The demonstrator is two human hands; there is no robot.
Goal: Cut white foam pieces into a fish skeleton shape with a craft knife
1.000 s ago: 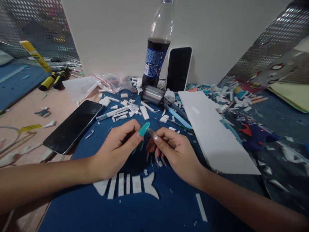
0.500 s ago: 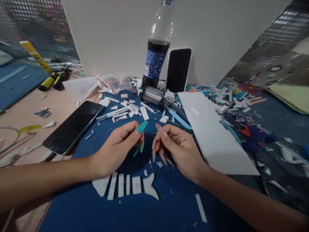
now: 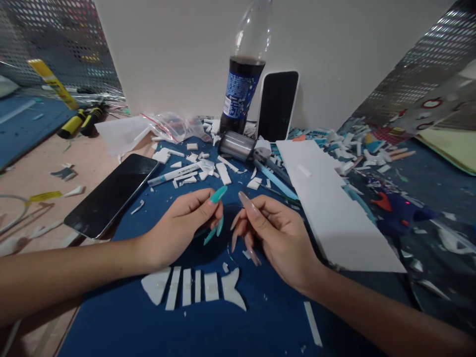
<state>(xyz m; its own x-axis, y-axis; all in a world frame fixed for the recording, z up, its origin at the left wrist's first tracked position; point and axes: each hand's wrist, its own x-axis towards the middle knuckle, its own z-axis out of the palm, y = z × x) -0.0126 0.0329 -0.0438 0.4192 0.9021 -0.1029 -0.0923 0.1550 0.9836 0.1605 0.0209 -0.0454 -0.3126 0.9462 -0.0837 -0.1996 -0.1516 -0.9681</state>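
My left hand point(image 3: 193, 218), with turquoise nails, pinches thumb against index finger above the blue mat point(image 3: 260, 322). Facing it a short gap away, my right hand point(image 3: 271, 228) also pinches, its other long nails pointing down. A thin clear line point(image 3: 231, 255) curves below and between the hands, and a faint stretch of it seems to run between the fingertips. White foam pieces in a fish shape lie under my hands: a head point(image 3: 156, 286), several strips point(image 3: 187, 287) and a tail point(image 3: 233, 290). Small clear blobs sit on some of them.
Behind my hands are a spool of clear line point(image 3: 237, 146), a pen point(image 3: 174, 174), white scraps and a dark-drink bottle point(image 3: 243, 89). One phone point(image 3: 113, 196) lies left; another phone point(image 3: 277, 106) leans at the back. White board point(image 3: 334, 208) and a dark blue glue gun point(image 3: 399, 210) are right.
Both hands stay pinched and nearly in place, the right turned slightly. The loop of clear line beside the right hand has shifted a little left and shows less. The view has moved slightly.
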